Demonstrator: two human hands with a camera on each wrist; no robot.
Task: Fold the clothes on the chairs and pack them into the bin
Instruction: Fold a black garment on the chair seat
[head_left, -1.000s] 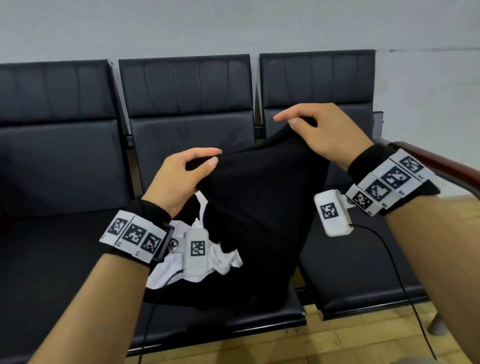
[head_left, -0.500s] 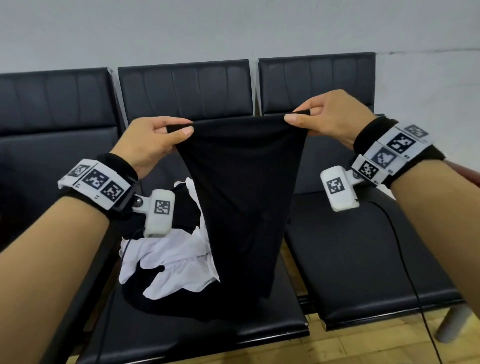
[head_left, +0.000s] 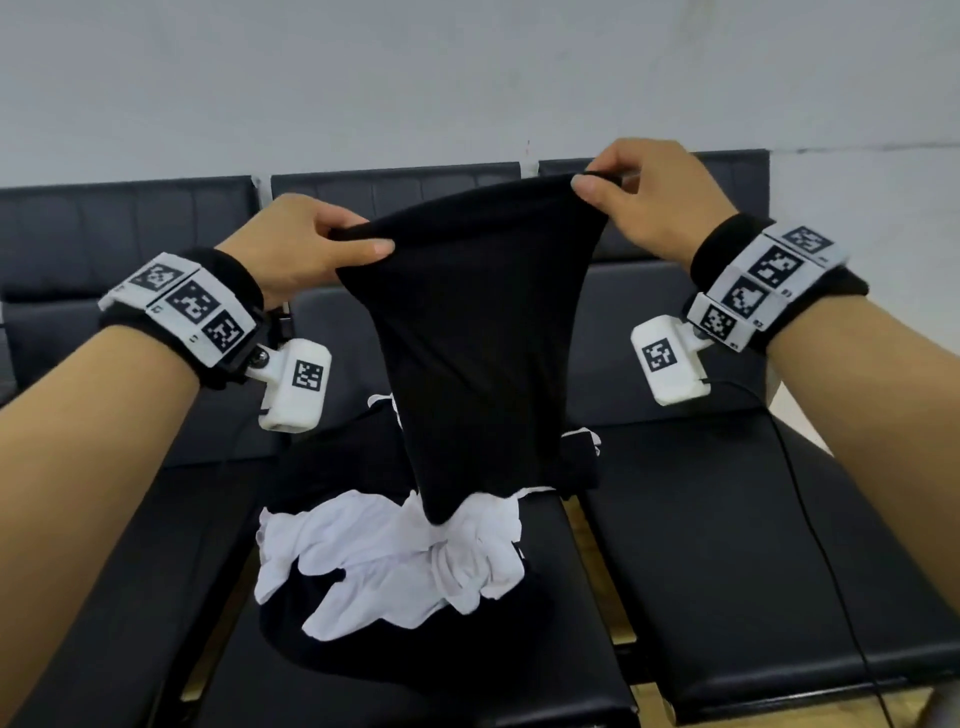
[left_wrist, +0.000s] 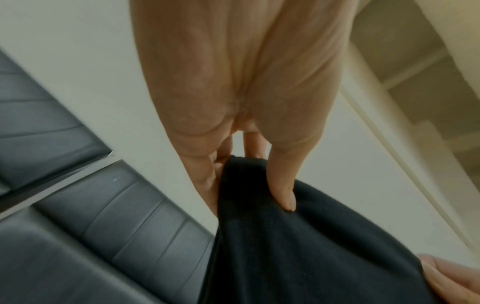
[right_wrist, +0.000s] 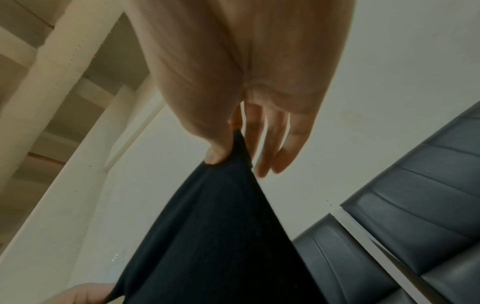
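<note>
A black garment (head_left: 478, 353) hangs in the air over the middle chair seat, stretched between both hands. My left hand (head_left: 311, 249) pinches its upper left corner between thumb and fingers; the left wrist view shows the thumb pressed on the black garment (left_wrist: 298, 246). My right hand (head_left: 639, 202) pinches the upper right corner, held a little higher; the right wrist view shows thumb and forefinger on the black garment (right_wrist: 221, 226). Its lower tip hangs just above a crumpled white garment (head_left: 395, 556) lying on more dark clothes on the seat. No bin is in view.
Three joined black padded chairs (head_left: 753, 519) stand against a pale wall (head_left: 467, 78). A thin black cable (head_left: 810, 509) runs from the right wrist across the right seat. Wooden floor (head_left: 623, 644) shows between the seats.
Both hands have lifted the black garment higher, so its lower tip now clears the pile. The right hand has risen above the left, and the head view has tipped further down.
</note>
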